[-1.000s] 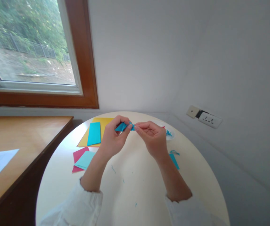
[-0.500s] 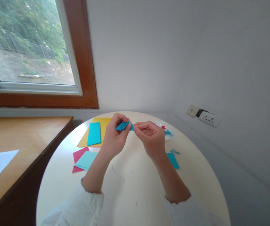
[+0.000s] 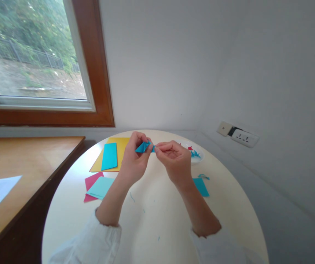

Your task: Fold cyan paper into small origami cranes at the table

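Observation:
A small folded piece of blue paper point(image 3: 141, 147) is held up over the far part of the round table, between my two hands. My left hand point(image 3: 135, 157) is closed on it, thumb in front and fingers behind. The pointed end sticks out to the left. My right hand point(image 3: 175, 157) pinches its right tip between thumb and forefinger, the other fingers curled. Part of the paper is hidden by the fingertips.
Blue paper point(image 3: 109, 156) lies on yellow sheets point(image 3: 98, 164) at the left, with pale green paper point(image 3: 99, 187) over pink paper point(image 3: 91, 180) nearer. Behind my right hand is a white dish point(image 3: 200, 159) of small red and blue paper pieces. A blue sheet point(image 3: 201, 187) lies beside my right wrist. Blue scraps dot the white table point(image 3: 157, 220).
Both hands keep their hold on the folded blue paper. My right hand has shifted very slightly left; little else differs.

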The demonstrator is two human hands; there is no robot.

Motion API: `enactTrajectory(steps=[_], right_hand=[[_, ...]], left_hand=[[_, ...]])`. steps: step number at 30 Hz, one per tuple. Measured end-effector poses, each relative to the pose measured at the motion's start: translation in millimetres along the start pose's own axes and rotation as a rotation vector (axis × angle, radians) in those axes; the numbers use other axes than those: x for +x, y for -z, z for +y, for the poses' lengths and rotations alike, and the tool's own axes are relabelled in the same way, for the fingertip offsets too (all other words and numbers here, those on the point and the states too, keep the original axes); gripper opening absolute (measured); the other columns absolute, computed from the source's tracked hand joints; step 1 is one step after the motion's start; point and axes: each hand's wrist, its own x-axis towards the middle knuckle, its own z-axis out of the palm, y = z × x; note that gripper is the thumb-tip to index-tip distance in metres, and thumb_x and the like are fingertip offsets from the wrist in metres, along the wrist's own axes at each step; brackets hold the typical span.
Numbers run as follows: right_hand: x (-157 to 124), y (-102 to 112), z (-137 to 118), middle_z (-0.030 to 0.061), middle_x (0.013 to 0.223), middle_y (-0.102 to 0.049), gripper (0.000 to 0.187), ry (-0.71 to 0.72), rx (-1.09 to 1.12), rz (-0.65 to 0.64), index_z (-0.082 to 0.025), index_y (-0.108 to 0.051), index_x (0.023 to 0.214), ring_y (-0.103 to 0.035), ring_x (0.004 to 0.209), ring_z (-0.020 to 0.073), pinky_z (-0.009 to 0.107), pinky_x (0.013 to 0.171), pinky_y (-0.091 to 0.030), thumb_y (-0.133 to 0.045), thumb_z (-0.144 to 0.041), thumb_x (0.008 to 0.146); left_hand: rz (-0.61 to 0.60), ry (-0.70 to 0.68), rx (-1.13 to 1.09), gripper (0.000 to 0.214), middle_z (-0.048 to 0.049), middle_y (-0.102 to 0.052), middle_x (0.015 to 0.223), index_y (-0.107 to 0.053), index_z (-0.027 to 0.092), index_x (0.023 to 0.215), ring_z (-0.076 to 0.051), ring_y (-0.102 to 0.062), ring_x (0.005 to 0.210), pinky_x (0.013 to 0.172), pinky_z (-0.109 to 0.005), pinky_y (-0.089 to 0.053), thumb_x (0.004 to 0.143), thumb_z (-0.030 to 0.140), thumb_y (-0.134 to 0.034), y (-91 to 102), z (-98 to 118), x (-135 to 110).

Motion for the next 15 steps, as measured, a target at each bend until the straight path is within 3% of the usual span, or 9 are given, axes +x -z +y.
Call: enactTrajectory(steps=[10,15], right_hand=[[0.4,-0.1,-0.5,0.0009,0.066,-0.067,0.007,-0.033,0.029,0.001,-0.018,-0.061,0.059,-0.064,0.066,0.0147,0.031,0.066,-0.055,-0.068,-0.018,0.061],[0.1,-0.2,-0.6,-0.0002,0.065,-0.066,0.014,-0.116,0.092,0.001,-0.018,-0.059,0.064,-0.064,0.064,0.0126,0.027,0.064,-0.054,-0.072,-0.019,0.060]], left_hand=[[-0.006,0.005,-0.041,0.022,0.0018,-0.052,0.079,-0.036,0.022,0.078,-0.009,-0.051,0.072,0.067,-0.022,-0.044,0.076,0.018,-0.058,-1.1,-1.7,-1.2],[0.010,-0.006,-0.050,0.022,0.0023,-0.051,0.078,-0.035,0.022,0.079,-0.009,-0.050,0.071,0.065,-0.021,-0.044,0.076,0.015,-0.056,-1.0,-3.9,-1.1]])
